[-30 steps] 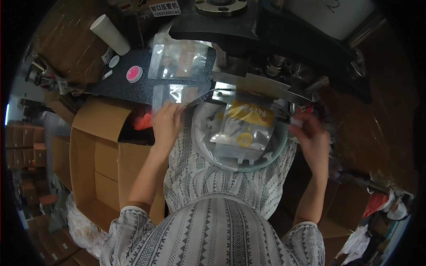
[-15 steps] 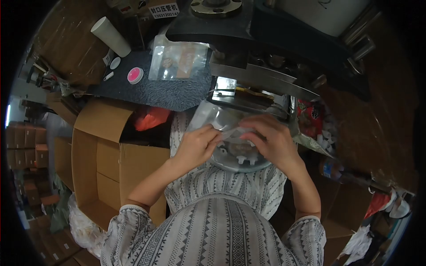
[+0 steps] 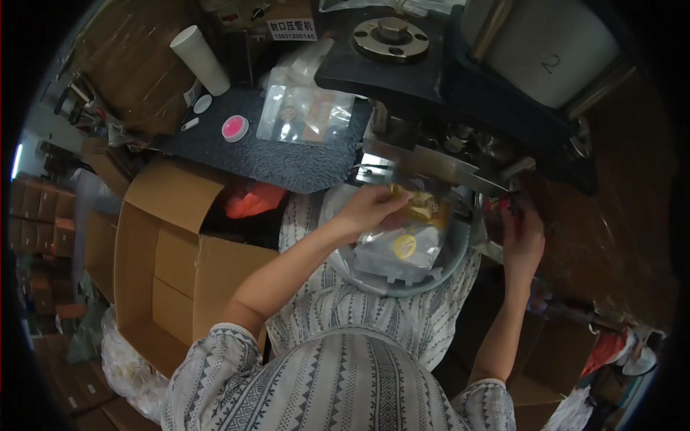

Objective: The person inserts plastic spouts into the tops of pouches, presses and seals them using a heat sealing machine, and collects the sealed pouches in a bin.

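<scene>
My left hand pinches the upper edge of a clear plastic pouch with yellow print and a round yellow sticker. The pouch lies tilted over a round basin on my lap, in front of the press machine. Small white plastic pieces show at the basin's near side. My right hand is at the red printed bag right of the machine, fingers curled and slightly blurred. What they hold, if anything, is hidden.
An open cardboard box stands on the left. On the fuzzy grey mat lie flat clear pouches and a pink-topped round tub. A white cup is behind them. Stacked cartons line the far left.
My right hand has left the pouch and moved right to the red bag. My left hand has shifted right, and the yellow-stickered pouch now shows over the basin. The view has shifted slightly.
</scene>
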Motion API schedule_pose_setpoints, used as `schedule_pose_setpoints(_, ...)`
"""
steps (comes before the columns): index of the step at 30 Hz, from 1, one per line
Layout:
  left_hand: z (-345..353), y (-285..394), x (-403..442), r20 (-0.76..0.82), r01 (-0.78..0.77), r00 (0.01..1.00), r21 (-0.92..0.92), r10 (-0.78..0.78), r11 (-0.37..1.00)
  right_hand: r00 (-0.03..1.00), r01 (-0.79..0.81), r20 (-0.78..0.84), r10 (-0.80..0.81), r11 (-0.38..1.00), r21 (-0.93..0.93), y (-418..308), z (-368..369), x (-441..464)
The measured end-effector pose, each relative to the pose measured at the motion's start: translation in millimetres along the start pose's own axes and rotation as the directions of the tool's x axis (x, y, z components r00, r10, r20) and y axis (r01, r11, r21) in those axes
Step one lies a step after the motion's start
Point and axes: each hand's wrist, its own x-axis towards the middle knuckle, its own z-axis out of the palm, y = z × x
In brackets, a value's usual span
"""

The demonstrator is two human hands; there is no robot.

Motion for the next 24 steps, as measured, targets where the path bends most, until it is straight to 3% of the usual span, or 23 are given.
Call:
schedule_pose_setpoints(1,-8,5,-3,0.026,-0.085,0.996,0.123,0.082,0.989,0.965,0.147,-0.173,-0.195,0.956,-0.255,17,6,7)
schedule_pose_setpoints(2,-26,22,-7,0.095,-0.022,0.995,0.169,0.005,0.985,0.960,0.160,-0.188,-0.209,0.956,-0.247,30,10,8)
schedule_pose_setpoints(3,-52,41,-8,0.158,0.037,0.985,0.217,-0.072,0.976,0.990,0.060,-0.100,-0.102,0.931,-0.360,43,12,5)
schedule_pose_setpoints(4,-80,47,4,0.040,-0.035,0.999,0.302,0.024,0.953,0.999,-0.028,-0.029,0.016,0.880,-0.473,49,12,5)
schedule_pose_setpoints(6,-130,66,30,-0.284,-0.077,0.918,0.557,0.277,0.827,0.999,-0.038,0.001,0.043,0.891,-0.452,52,10,6)
schedule_pose_setpoints(7,-149,61,52,-0.291,-0.081,0.912,0.564,0.289,0.822,0.994,-0.064,0.054,0.098,0.894,-0.443,52,10,4)
schedule_pose_setpoints(8,-168,45,78,-0.244,-0.052,0.735,0.910,0.632,0.412,0.995,-0.062,0.048,0.092,0.898,-0.435,52,12,2)
schedule_pose_setpoints(9,-180,29,95,-0.007,0.139,0.526,0.987,0.850,-0.078,0.992,-0.052,0.078,0.095,0.899,-0.435,53,12,3)
schedule_pose_setpoints(11,-170,6,110,-0.298,0.180,0.800,0.947,0.521,0.265,0.991,-0.037,0.101,0.090,0.899,-0.436,47,7,0)
schedule_pose_setpoints(13,-155,-4,101,-0.326,0.190,0.782,0.937,0.531,0.295,0.994,-0.102,-0.087,0.068,0.868,-0.486,30,-1,-9)
schedule_pose_setpoints(14,-147,-8,93,-0.353,0.210,0.767,0.927,0.536,0.310,0.994,-0.101,-0.090,0.065,0.868,-0.485,35,1,-5)
schedule_pose_setpoints(16,-131,-19,76,-0.411,0.244,0.730,0.903,0.545,0.354,0.978,-0.155,0.036,0.203,0.839,-0.521,46,5,-3)
schedule_pose_setpoints(20,-116,-27,64,-0.455,0.252,0.668,0.883,0.588,0.396,0.952,-0.213,0.099,0.290,0.858,-0.467,35,15,9)
schedule_pose_setpoints(22,-116,-22,49,-0.429,0.157,0.653,0.883,0.624,0.443,0.994,-0.014,0.100,0.043,0.960,-0.279,37,17,7)
schedule_pose_setpoints(23,-112,-21,37,-0.421,0.151,0.661,0.886,0.622,0.439,0.994,-0.025,0.098,0.055,0.959,-0.281,37,17,6)
schedule_pose_setpoints(24,-103,-21,16,-0.325,0.122,0.663,0.936,0.675,0.330,1.000,-0.012,0.014,0.017,0.958,-0.286,38,17,6)
